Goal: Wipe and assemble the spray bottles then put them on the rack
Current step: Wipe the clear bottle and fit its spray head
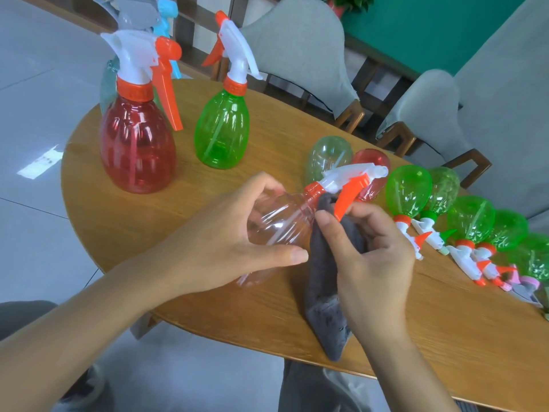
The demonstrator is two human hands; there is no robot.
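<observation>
While a row of green and red transparent plastic spray bottles (439, 209) lies on its side along the right part of the oval wooden table (208, 307), three assembled bottles stand upright at the far left: a red transparent spray bottle with a white and orange trigger head (138, 144), a green transparent spray bottle with the same kind of head (222, 130), and behind the red one a pale bottle with a grey and blue head (142, 13), mostly hidden. Grey upholstered chairs with wooden legs (300, 49) stand beyond the table's far edge, and a grey tiled floor (35, 84) shows on the left. The lying bottles sit just beyond the hands, close to the held bottle's trigger head.

A clear, faintly pink plastic spray bottle (276, 221) is held tilted on its side above the middle of the table, base toward the person, orange collar and white and orange trigger head pointing to the far right. The left hand (225, 242) grips its body, fingers curled over the top and thumb stretched along the near side. The right hand (371, 257) pinches a dark grey fluffy cloth (323, 307) against the bottle's neck, just under the orange trigger; the cloth hangs down from the fingers and its lower end rests on the table. The bottle's ribbed wall is see-through, with the dip tube visible inside.
</observation>
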